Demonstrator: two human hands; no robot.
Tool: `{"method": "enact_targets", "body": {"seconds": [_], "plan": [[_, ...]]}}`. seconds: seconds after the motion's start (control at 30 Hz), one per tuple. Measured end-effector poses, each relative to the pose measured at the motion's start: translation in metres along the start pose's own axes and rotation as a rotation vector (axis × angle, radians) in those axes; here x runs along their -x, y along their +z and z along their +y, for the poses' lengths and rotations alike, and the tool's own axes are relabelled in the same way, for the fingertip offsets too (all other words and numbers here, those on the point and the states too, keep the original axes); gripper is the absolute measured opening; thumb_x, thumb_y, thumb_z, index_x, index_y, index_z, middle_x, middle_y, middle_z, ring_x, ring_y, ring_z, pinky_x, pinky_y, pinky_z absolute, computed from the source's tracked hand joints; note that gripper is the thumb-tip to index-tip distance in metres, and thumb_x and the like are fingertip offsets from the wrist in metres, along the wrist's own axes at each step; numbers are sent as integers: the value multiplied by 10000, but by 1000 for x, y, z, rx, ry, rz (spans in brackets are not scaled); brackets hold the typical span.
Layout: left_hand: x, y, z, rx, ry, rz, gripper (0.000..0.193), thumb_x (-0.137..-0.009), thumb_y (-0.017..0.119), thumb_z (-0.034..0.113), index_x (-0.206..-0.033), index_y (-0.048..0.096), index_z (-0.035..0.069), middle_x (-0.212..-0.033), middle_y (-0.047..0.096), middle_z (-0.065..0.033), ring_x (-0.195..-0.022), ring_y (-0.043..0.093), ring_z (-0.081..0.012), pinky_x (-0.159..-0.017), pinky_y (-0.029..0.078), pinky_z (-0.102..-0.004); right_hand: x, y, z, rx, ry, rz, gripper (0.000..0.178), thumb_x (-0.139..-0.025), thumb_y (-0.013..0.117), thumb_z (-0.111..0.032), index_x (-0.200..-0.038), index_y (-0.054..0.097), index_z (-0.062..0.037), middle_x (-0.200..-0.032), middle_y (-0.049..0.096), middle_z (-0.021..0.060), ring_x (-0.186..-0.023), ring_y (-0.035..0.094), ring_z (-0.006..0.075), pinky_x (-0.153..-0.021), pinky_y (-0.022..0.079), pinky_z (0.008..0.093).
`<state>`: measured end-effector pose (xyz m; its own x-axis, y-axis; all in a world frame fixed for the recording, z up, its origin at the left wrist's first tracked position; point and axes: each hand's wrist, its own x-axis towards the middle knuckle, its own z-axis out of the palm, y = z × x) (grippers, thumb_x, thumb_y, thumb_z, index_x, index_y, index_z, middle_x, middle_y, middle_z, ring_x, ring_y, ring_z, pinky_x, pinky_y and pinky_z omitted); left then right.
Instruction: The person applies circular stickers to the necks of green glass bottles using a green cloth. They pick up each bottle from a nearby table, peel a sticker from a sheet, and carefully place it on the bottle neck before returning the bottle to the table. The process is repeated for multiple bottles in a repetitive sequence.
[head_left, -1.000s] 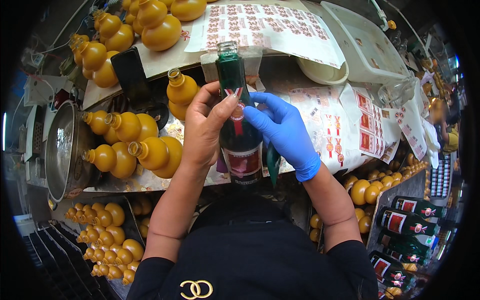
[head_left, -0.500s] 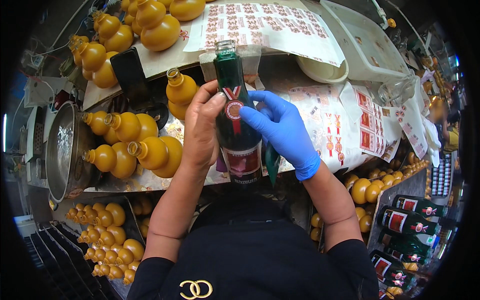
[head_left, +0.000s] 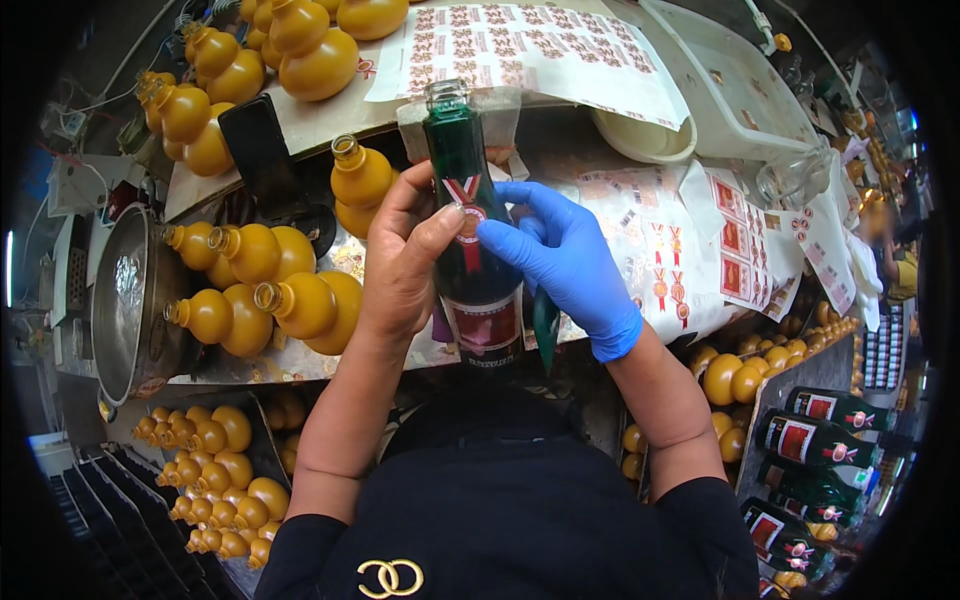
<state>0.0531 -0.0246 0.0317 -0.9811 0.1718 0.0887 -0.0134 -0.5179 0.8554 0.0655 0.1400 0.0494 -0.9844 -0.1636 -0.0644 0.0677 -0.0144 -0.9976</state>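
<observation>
A dark green glass bottle (head_left: 478,275) with an open neck stands upright, leaning slightly, between my two hands. It carries a ribbon-and-medal decal (head_left: 470,250) below the neck and a red rectangular label (head_left: 487,325) lower down. My bare left hand (head_left: 405,250) grips its left side, the thumb pressed on the medal's edge. My right hand (head_left: 565,260), in a blue glove, holds the right side, with its thumb against the medal. Under the glove hangs a pointed green piece (head_left: 546,335); its upper part is hidden, and I cannot tell what it is.
Yellow gourd-shaped bottles (head_left: 320,305) lie and stand on the table at left, near a metal pan (head_left: 130,300). Printed decal sheets (head_left: 520,50) spread at the back and right, beside a pale bowl (head_left: 650,140) and a white tub (head_left: 745,100). More labelled green bottles (head_left: 815,440) lie at lower right.
My left thumb has slid right and down from the bottle's side onto the medal decal. The bottle's neck has tipped slightly left. My right hand has hardly moved.
</observation>
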Motion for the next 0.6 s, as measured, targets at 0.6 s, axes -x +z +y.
{"method": "enact_targets", "body": {"seconds": [0.6], "plan": [[-1,1,-1,1,10,0,473,-882,642,191,-1281,473,1,-1114,589,-90,-973,585,-132,-887,477,-295,0,0,-2,45,54,-1,355,-896,685,-226,-1175,609,-20,-697,541,-76,-634,438,-11,-569,335,159]]}}
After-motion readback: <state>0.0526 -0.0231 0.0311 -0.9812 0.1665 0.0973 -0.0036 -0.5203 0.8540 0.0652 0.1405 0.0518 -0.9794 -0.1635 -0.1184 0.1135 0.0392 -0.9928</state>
